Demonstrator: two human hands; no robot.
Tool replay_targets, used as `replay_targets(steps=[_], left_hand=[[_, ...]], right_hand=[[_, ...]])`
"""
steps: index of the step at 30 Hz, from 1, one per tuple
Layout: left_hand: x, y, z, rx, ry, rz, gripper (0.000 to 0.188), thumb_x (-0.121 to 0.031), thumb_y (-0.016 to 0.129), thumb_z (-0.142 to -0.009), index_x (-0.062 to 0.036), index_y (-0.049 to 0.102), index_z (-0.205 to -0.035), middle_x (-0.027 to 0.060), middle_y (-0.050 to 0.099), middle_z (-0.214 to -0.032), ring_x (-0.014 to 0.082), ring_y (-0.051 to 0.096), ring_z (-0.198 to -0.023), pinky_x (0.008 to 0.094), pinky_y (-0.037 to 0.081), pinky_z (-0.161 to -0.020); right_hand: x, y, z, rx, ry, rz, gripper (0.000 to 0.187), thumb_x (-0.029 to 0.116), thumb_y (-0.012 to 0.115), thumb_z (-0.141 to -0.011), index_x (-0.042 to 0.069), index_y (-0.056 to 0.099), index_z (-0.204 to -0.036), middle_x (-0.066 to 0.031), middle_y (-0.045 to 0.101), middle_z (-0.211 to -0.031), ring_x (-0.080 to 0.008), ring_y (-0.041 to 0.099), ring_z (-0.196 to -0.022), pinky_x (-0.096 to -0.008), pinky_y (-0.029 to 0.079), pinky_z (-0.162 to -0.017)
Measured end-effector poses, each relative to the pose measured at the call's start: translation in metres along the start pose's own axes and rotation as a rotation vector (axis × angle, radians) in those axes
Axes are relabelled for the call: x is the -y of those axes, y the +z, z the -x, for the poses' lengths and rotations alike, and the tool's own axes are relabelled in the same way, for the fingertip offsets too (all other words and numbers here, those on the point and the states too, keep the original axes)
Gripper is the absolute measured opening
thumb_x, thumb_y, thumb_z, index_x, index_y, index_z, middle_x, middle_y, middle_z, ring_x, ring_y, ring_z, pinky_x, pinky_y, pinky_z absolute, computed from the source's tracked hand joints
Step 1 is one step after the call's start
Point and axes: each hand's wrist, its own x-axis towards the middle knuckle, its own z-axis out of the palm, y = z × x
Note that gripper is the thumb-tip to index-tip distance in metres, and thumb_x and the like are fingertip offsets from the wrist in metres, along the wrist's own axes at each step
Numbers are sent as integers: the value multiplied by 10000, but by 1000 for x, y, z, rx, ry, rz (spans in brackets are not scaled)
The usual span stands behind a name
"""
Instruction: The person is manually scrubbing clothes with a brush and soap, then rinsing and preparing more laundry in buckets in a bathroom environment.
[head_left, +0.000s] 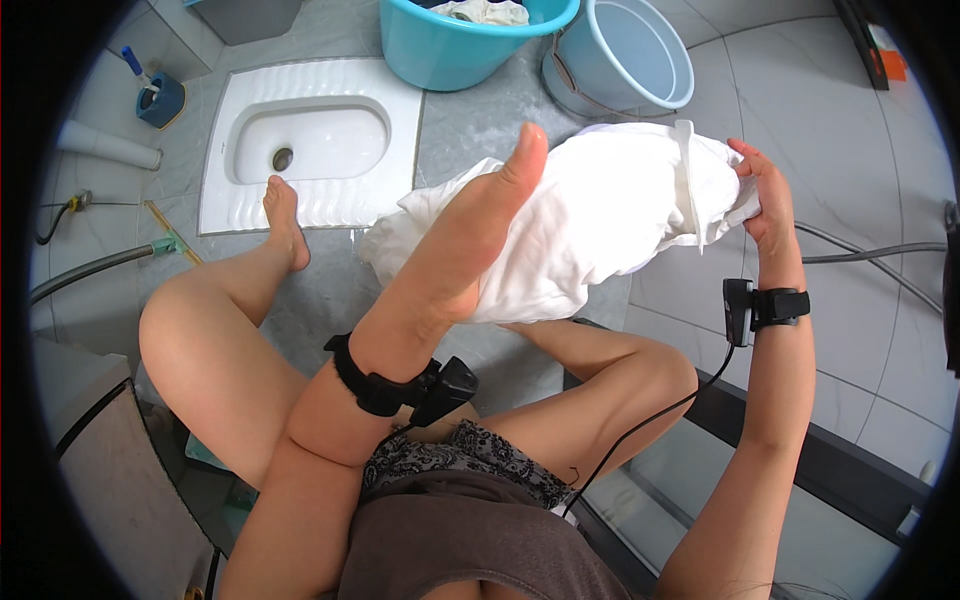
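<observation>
A large bunched white cloth (600,200) stretches between my two hands above the grey floor. My right hand (768,200) is closed on its right end, with the fingers curled at the edge. Near that end, a narrow white band (688,185) stands out from the fabric. At the left part of the cloth is my left hand (485,225), its thumb stretched upward. Its other fingers are out of sight behind the hand and fabric, so their grip cannot be made out. Cloth shows on both sides of this hand.
A white squat toilet (310,75) lies far left. Beyond the cloth stand a turquoise tub (450,60) with fabric inside and a pale blue bucket (660,55). A brush holder (160,100) is by the left wall. A hose (90,275) runs at left; a cable (640,425) hangs from my right wrist strap.
</observation>
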Motion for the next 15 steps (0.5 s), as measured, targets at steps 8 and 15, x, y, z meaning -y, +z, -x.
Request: replay_targets(steps=[8, 15], left_hand=[[47, -7, 8, -107, 832, -1688, 420, -146, 668, -698, -24, 536, -1078, 65, 514, -943, 191, 551, -716, 309, 466, -601], [113, -29, 0, -99, 1159, -1479, 548, -100, 670, -698, -31, 459, -1199, 94, 477, -1022, 239, 524, -847, 307, 464, -717]], right_hand=[[75, -45, 15, -121, -383, -313, 552, 15, 470, -689, 2, 379, -1233, -168, 487, -1096, -286, 519, -989, -424, 427, -888], [168, -61, 63, -126, -640, -231, 497, -32, 445, -691, 3, 393, -1184, -168, 500, -1100, -318, 498, -1030, -462, 384, -922]])
